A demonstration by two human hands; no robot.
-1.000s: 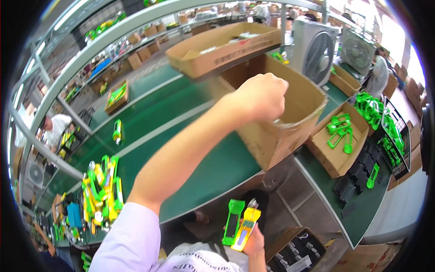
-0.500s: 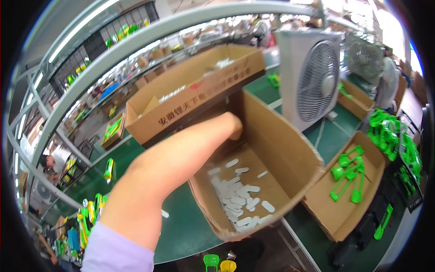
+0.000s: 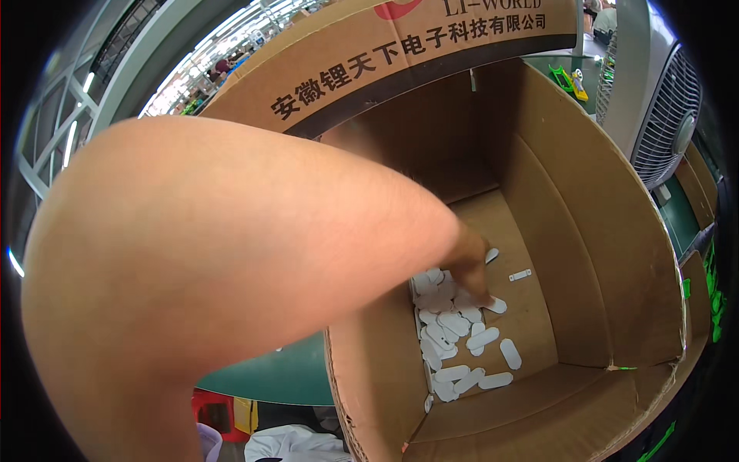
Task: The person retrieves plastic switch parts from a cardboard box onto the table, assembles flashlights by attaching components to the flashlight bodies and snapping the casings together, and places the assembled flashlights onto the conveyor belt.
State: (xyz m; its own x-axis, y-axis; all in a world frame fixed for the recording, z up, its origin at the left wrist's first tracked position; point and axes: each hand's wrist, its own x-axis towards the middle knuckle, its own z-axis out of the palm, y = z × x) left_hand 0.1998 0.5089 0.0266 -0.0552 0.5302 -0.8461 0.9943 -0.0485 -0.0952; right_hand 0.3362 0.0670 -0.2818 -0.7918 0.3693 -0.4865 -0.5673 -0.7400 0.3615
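Observation:
My left arm crosses the view from the lower left and reaches down into a deep brown cardboard box [image 3: 616, 231]. Inside it, my left hand [image 3: 467, 269] is at a heap of flat white pieces [image 3: 454, 323], thin strips with rounded ends. One fingertip meets a white piece [image 3: 497, 306] at the heap's right side. The fingers are blurred and partly hidden by the hand, so their grip is unclear. A narrow white strip with small marks [image 3: 520, 275] lies apart on the box floor. My right hand is out of view.
Behind the box stands another printed carton [image 3: 416, 50]. A grey box fan [image 3: 670, 115] is at the right, with green and yellow parts [image 3: 570, 81] on the green table. A red stool [image 3: 213, 408] and whitish cloth [image 3: 296, 443] show below the table edge [image 3: 269, 377].
The view has come closer over the box. My left hand has moved from near the box's far wall, where it was hidden, down to the white pieces.

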